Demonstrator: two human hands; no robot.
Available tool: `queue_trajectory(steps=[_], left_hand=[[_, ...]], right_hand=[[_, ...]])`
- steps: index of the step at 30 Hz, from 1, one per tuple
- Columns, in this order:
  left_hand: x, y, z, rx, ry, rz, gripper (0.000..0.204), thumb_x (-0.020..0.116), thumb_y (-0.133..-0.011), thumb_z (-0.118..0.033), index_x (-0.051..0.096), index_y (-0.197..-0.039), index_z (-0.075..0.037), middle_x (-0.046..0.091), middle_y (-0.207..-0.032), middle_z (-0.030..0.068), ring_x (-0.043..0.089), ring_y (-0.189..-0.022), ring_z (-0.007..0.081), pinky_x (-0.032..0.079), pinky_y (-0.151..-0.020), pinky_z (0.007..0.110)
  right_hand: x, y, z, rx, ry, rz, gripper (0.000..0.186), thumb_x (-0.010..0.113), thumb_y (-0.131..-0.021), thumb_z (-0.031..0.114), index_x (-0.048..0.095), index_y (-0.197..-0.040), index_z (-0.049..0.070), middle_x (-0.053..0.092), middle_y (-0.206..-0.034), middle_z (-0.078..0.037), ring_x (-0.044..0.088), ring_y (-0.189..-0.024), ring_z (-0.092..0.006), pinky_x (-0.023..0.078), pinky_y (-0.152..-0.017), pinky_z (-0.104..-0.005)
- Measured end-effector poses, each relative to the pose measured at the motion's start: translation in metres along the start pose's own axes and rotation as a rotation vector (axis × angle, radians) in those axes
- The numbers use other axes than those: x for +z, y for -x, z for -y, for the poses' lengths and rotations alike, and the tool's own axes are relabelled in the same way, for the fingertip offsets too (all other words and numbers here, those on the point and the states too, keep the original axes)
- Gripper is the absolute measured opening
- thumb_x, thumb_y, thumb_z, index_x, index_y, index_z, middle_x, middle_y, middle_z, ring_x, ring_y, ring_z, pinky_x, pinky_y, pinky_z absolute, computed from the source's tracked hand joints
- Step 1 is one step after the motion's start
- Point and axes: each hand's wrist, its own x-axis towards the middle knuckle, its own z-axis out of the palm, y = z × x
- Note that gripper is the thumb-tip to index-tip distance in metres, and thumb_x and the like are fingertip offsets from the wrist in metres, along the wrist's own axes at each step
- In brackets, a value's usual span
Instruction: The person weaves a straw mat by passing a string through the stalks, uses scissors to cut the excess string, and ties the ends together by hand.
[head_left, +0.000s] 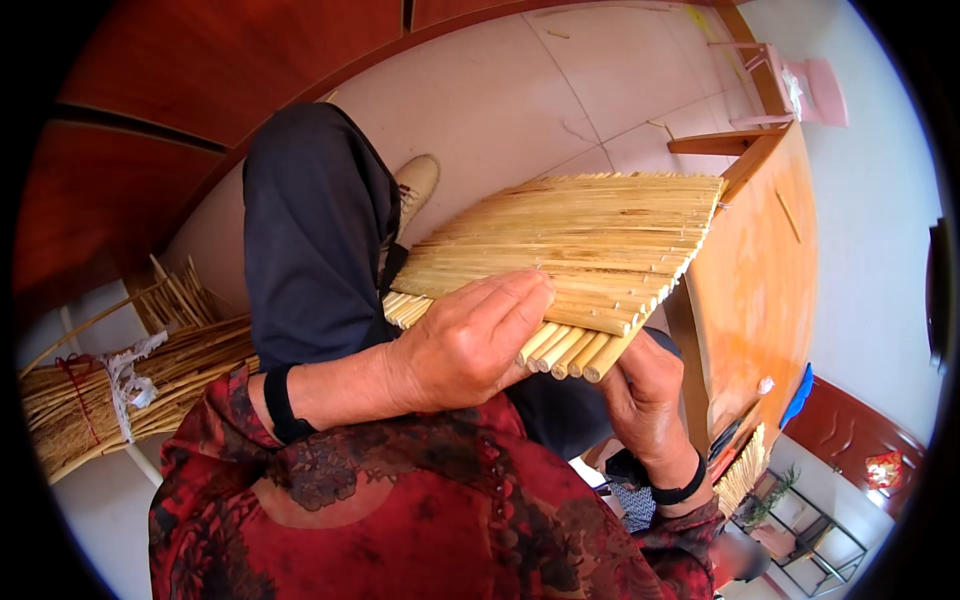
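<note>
straw-yellow stalks, laid side by side, make up a mat (575,230) held at a tilt above the person's lap, between the dark trouser leg (315,230) and the wooden counter (760,300). its right edge is a ragged line of pale cut ends; the far edge is slightly uneven. under the near edge, a second row of thicker stalks (560,350) juts toward the person, their round ends showing.

the hands are apart, both at this near side. the left hand (470,335) is clamped over the near edge, fingertips on the top face, thumb hidden. the right hand (645,390) is curled at the near right corner, just beside the thick round ends; its fingertips are partly covered, so i cannot tell how firmly it closes.

room is tight on the right, where the mat's far corner overlaps the counter's edge in view; whether they touch is unclear. beyond the far edge, pale floor tiles (500,90) stretch widely toward the red-brown cabinet (230,60), with a light shoe (418,190) near the mat's left end.

farther out, a tied bundle of stalks (200,365) lies at left, and a pink chair (822,92) stands past the counter.
</note>
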Motion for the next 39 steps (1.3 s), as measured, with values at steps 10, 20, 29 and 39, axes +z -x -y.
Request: queue_trajectory(steps=[10,20,29,39], left_hand=[[-0.003,-0.001,0.002,0.010,0.018,0.006,0.051,0.069,-0.068,-0.011,0.050,-0.109,0.013,0.057,-0.103,0.0266,0.060,-0.093,0.0369,0.051,-0.080,0.038],[0.000,-0.003,0.003,0.013,0.025,0.033,0.054,0.070,-0.066,-0.014,0.049,-0.109,0.013,0.057,-0.102,0.0262,0.060,-0.093,0.0368,0.051,-0.080,0.039],[0.001,-0.007,0.002,0.022,0.008,0.012,0.053,0.070,-0.068,-0.015,0.050,-0.109,0.013,0.057,-0.102,0.0265,0.061,-0.091,0.0363,0.051,-0.078,0.038],[0.003,-0.011,0.001,0.029,0.012,0.024,0.054,0.071,-0.067,-0.017,0.051,-0.106,0.012,0.058,-0.101,0.0259,0.061,-0.090,0.0354,0.052,-0.078,0.037]], right_hand=[[-0.006,-0.007,-0.004,-0.062,0.036,0.047,0.030,0.066,-0.069,-0.005,0.062,-0.098,0.001,0.063,-0.092,-0.015,0.062,-0.081,-0.0311,0.050,-0.068,-0.0325],[0.003,-0.011,-0.004,-0.221,0.146,-0.123,0.037,0.063,-0.064,-0.009,0.062,-0.101,-0.001,0.059,-0.101,-0.019,0.061,-0.087,-0.0345,0.050,-0.074,-0.0345],[-0.007,-0.017,-0.007,-0.269,0.147,0.008,0.041,0.062,-0.064,-0.010,0.059,-0.104,-0.003,0.059,-0.102,-0.021,0.060,-0.089,-0.0364,0.049,-0.075,-0.0361],[-0.004,0.001,-0.015,-0.120,0.034,-0.085,0.037,0.063,-0.069,-0.009,0.060,-0.105,0.002,0.062,-0.093,-0.017,0.063,-0.076,-0.0316,0.050,-0.064,-0.0303]])
